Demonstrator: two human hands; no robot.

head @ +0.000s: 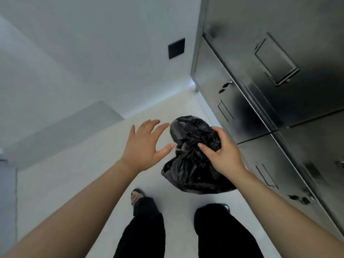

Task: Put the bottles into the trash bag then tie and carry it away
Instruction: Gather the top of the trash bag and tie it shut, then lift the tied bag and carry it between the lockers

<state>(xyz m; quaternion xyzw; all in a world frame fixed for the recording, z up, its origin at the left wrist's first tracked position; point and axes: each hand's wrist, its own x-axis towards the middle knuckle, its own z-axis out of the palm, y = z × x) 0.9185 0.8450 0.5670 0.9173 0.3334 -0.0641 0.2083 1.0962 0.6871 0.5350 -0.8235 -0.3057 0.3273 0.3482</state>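
The left hand hovers with fingers spread, just left of the crinkled black plastic trash bag, apart from it. The bag hangs above the pale floor, bulging, its neck bunched. The right hand pinches that gathered neck.

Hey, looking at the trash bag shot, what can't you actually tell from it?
Head view only:
- Bottles: hidden inside the opaque black trash bag.
- A knot: the right hand covers the bunched neck.
- Bag resting on the floor or lifted: unclear.
- Right foot: mostly hidden by the trouser leg.
- Steel cabinet: cut off by the right edge.
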